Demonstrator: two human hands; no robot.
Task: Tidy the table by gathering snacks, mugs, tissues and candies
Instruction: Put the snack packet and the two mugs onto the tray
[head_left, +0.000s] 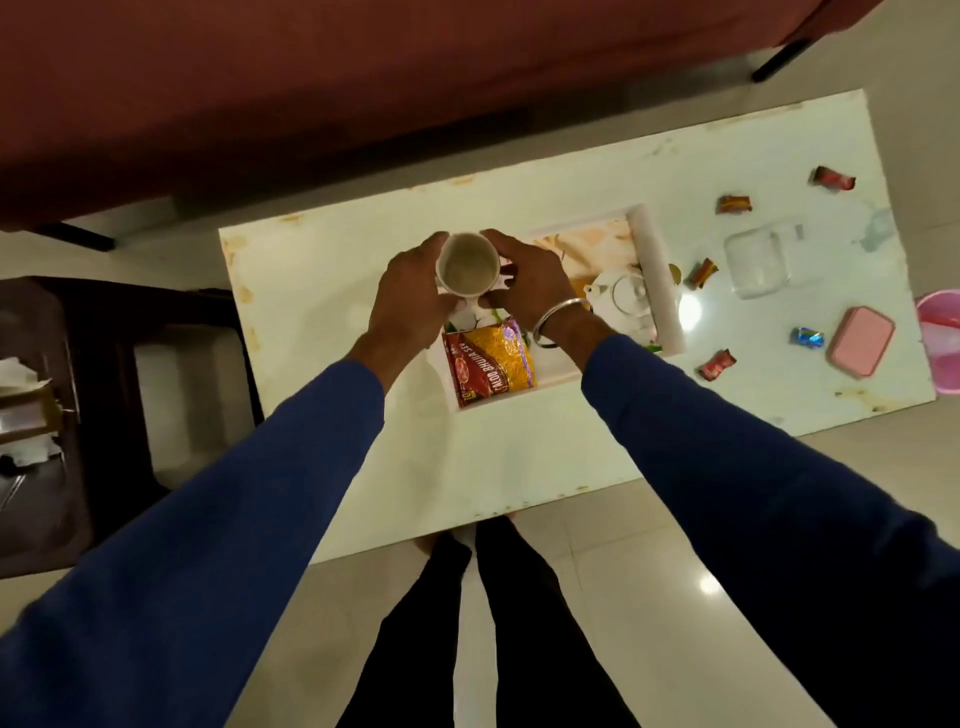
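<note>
- Pale floor tiles surround a low white table (363, 467), with a dark red sofa (311, 78) along its far edge and a dark cabinet (78, 415) off its left end.
- On the table, near its middle, sits a white tray (657, 270) with a printed floor; it looks to be the collecting point, since gathered things already lie in it.
- Inside the tray, a red-and-yellow snack packet (491, 361) lies flat at the near left corner and a white teapot (621, 296) stands toward its right rim.
- Both arms reach out over the near edge in blue sleeves; the left hand (410, 299) and the right hand (524, 283) wrap a white mug (467, 265) from opposite sides, fingers curled round its wall, mouth up and looking empty.
- Held over the tray's far left corner, the mug seems meant to go beside the snack packet; the two-handed hold probably keeps it level.
- Toward the right end lie a clear lidded box (758, 260) and a pink box (860, 345), perhaps for the sweets.
- Smallest of all, wrapped candies (735, 203) lie scattered across that right end, well apart from the tray and not yet gathered.
- No tissues are visible on the table.
</note>
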